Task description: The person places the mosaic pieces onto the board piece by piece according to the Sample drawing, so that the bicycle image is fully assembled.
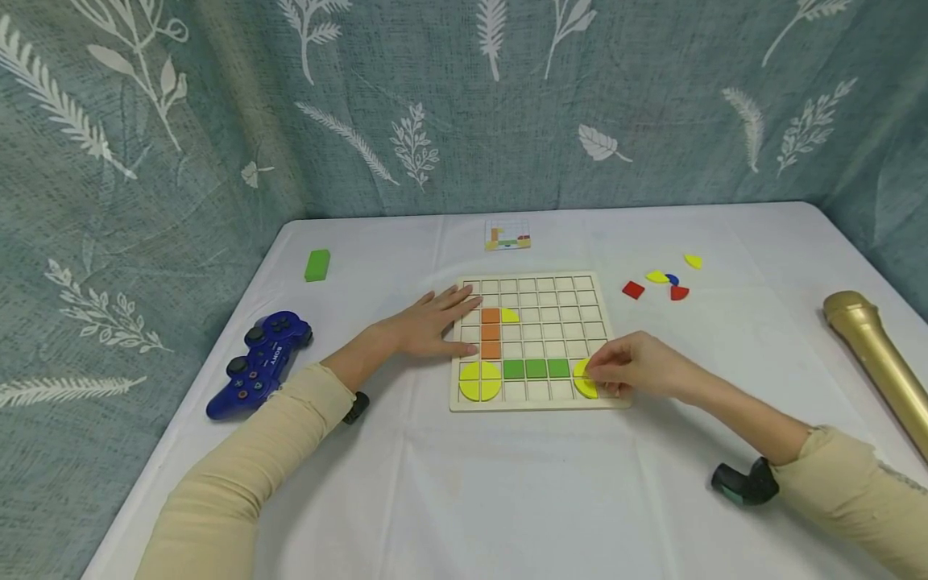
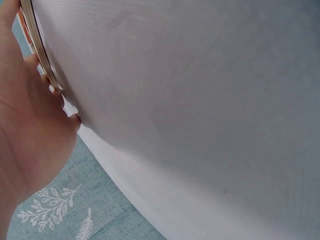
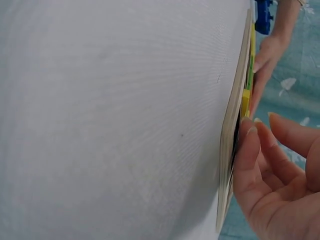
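Observation:
A wooden grid board (image 1: 536,407) lies on the white table. My left hand (image 1: 435,324) rests with its fingers spread on the board's left edge. At the lower right corner of the grid, my right hand (image 1: 641,366) pinches at a yellow quarter-circle piece (image 3: 245,102) with thumb and fingertips; the fingers partly hide it. Yellow pieces form a full circle (image 1: 480,381) at the lower left. Orange squares (image 1: 490,333) stand in a column above it, with a yellow quarter-circle (image 1: 511,315) beside the top one. Green squares (image 1: 536,368) line up in a row between the yellow groups.
Loose pieces lie to the right behind the board: a red square (image 1: 633,290), a red quarter-circle (image 1: 680,293), a blue piece (image 1: 673,279) and yellow ones (image 1: 693,261). A pattern card (image 1: 507,235), green block (image 1: 316,265), blue game controller (image 1: 263,362) and gold tube (image 1: 877,362) surround it.

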Demonstrator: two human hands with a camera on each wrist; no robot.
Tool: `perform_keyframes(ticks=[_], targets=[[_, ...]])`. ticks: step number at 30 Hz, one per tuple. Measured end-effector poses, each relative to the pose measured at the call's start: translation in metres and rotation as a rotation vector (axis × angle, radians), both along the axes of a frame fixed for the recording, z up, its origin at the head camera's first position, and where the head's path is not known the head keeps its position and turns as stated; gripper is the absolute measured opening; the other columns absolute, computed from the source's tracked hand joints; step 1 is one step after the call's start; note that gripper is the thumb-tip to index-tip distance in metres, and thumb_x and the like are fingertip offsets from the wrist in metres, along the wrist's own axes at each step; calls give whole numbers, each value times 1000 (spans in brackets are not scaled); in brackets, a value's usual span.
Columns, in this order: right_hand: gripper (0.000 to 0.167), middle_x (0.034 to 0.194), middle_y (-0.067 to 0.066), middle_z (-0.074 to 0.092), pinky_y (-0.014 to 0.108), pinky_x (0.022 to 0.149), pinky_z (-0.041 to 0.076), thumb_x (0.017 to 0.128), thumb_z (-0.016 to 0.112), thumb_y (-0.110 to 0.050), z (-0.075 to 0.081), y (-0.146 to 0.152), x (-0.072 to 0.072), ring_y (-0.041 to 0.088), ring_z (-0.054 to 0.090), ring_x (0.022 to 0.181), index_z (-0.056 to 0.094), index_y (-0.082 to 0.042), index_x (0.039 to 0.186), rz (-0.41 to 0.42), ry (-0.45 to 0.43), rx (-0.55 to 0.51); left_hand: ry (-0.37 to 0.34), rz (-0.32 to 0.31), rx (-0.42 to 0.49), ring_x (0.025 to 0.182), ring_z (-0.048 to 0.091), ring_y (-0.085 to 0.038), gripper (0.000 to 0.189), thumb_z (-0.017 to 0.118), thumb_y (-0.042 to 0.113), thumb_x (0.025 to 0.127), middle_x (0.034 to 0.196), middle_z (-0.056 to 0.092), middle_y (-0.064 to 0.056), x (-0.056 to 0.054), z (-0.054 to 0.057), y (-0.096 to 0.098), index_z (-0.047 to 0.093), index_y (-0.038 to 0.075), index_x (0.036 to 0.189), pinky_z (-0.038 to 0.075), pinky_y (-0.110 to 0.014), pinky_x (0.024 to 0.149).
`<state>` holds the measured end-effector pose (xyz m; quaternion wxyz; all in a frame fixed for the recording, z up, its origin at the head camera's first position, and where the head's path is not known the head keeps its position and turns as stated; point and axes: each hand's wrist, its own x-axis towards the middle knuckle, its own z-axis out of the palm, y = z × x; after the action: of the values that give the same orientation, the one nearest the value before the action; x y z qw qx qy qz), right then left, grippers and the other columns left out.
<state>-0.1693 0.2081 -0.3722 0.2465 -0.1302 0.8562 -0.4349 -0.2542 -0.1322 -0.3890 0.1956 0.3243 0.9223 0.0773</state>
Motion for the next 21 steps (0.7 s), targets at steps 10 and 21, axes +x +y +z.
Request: perform_keyframes(ticks=[10, 21], targets=[[32, 89, 7, 69, 30, 61, 51, 96, 60, -33, 8, 3, 4, 25, 61, 72, 68, -5, 109, 110, -94, -55, 7, 4, -5, 143, -9, -18, 87, 45, 64, 91, 159, -6, 2, 0, 0, 1, 4, 23, 155, -2, -44, 114], [37, 96, 7, 70, 32, 65, 52, 97, 58, -32, 11, 4, 7, 25, 63, 78, 64, -3, 118, 147, -116, -43, 6, 9, -9, 143, -9, -18, 87, 45, 64, 91, 159, -6, 1, 1, 0, 1, 4, 23, 155, -2, -44, 114]])
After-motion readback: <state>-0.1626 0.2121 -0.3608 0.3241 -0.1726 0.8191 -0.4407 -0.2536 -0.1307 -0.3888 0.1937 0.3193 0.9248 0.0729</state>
